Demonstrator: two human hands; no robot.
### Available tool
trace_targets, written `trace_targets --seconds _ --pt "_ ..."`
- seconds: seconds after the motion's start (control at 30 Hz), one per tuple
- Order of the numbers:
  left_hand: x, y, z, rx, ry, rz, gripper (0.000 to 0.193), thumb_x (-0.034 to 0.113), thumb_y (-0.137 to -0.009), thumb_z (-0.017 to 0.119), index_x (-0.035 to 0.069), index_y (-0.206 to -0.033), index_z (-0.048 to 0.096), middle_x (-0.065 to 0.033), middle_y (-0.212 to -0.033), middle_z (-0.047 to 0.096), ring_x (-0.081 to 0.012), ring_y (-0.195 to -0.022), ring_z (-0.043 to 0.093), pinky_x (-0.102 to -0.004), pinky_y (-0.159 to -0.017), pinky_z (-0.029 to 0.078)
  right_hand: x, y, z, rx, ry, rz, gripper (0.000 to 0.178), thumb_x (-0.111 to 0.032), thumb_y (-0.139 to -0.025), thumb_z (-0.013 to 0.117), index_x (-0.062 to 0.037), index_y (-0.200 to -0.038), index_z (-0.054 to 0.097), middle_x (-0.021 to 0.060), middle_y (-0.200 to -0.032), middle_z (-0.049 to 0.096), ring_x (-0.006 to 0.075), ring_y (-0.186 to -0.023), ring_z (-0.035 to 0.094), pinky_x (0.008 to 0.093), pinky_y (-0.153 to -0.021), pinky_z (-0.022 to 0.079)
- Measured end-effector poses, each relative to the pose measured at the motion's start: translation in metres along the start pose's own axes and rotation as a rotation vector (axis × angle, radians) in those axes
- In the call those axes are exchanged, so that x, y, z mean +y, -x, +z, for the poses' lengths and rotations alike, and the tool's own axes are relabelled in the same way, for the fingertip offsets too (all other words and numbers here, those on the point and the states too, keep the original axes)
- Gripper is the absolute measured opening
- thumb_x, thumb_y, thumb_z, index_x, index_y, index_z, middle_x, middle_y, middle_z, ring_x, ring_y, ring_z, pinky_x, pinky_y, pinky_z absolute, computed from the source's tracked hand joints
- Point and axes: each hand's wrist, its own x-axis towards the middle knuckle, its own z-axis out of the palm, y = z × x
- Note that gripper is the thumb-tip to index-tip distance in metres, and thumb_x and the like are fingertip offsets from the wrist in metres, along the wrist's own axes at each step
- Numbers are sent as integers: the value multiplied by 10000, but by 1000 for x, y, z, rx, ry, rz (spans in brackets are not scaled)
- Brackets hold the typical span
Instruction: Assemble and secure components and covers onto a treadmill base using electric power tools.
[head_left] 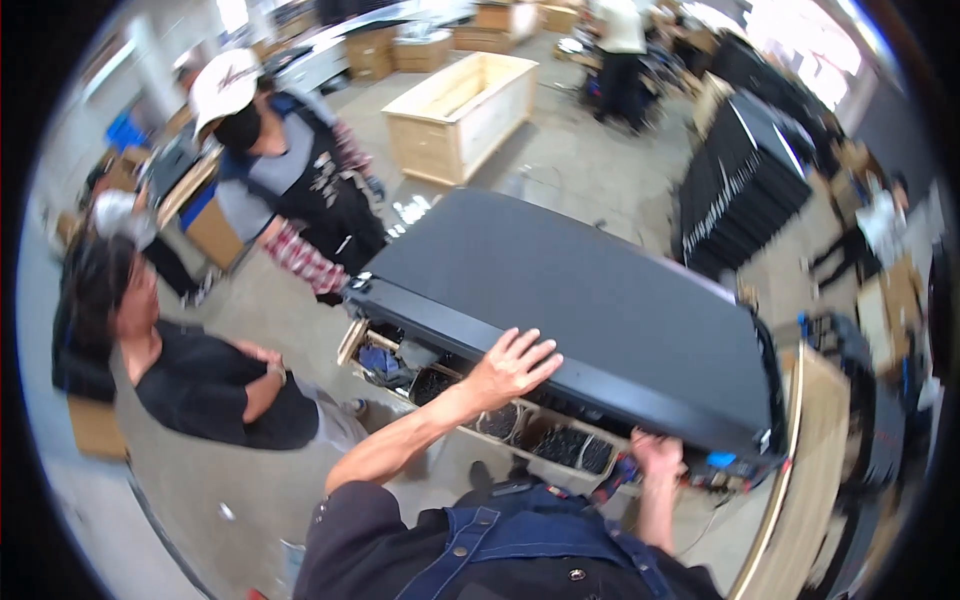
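A large dark grey panel [560, 290] with rounded far corners and a thick black front rail [470, 327] lies in front of me at waist height. My left hand [513, 370] rests on the rail and the panel's near edge, palm down, with its fingers spread. Farther right, my right hand [658, 455] is at the underside of the front edge; its fingertips are partly hidden there. Below the rail, open bins [570, 450] hold many small black parts. A dark tool with red and blue parts [615, 478] is beside my right hand.
Across the panel's left end, a person in a white cap [225, 90] has a hand near its corner. Another person in black [200, 390] stands at left. A wooden crate [460, 115] is behind, stacked black panels [745, 185] far right, and a wooden board [810, 450] near right.
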Motion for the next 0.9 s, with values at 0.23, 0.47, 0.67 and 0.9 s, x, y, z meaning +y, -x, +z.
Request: trace_targets --seconds 0.23,0.47,0.67,0.9 --pt "-27 -96 -190 95 26 159 517 270 -690 755 134 -1187 724 -62 -1051 719 -220 -923 704 -345 -790 582 2 131 88 -559 -55 -299 152 -185 -994 557 -68 -1043 641 68 -971 678 259 -913 648 506 -946 495" --pt "-96 -239 -189 112 115 115 647 217 -591 906 -6 -1152 673 -161 -985 687 -301 -854 678 -361 -756 541 25 -138 2 167 39 182 242 -289 -1054 479 -123 -890 543 43 -740 551 256 -769 588 476 -823 522" --pt "-149 -337 -112 3 -95 -7 636 579 -944 522 -20 -1121 640 -227 -997 640 -435 -928 634 -450 -831 490 22 -304 39 -12 -370 -21 252 -317 -960 600 -99 -1062 675 112 -957 709 271 -929 674 507 -814 535" --pt "-239 -452 39 -336 -10 -119 688 631 -1003 387 -10 -884 606 -278 -716 559 -510 -773 575 -507 -665 435 76 -283 -44 25 96 -124 267 -322 -953 603 -99 -1079 681 126 -987 714 279 -956 676 505 -826 534"
